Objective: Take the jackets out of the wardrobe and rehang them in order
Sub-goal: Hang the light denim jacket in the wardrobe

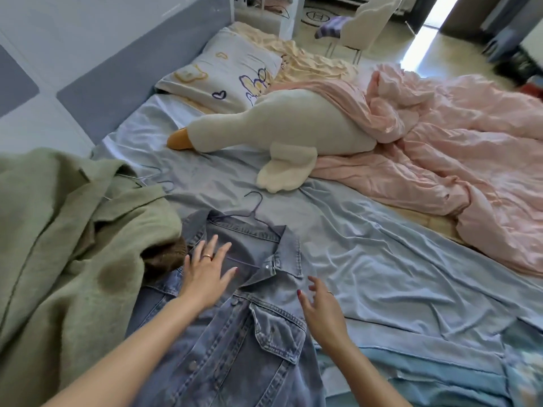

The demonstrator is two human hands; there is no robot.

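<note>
Both hands spread, gripping nothing: left hand (205,270) and right hand (321,308) over denim jacket (235,333), hanger (255,212) inside. Green coat (58,230) at nine o'clock. Rehanging judged pending.

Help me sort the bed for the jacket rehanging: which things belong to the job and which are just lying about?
Job: denim jacket, its hanger, green coat, loose hanger.
Lying about: plush goose, pillow, pink duvet, chair.
</note>
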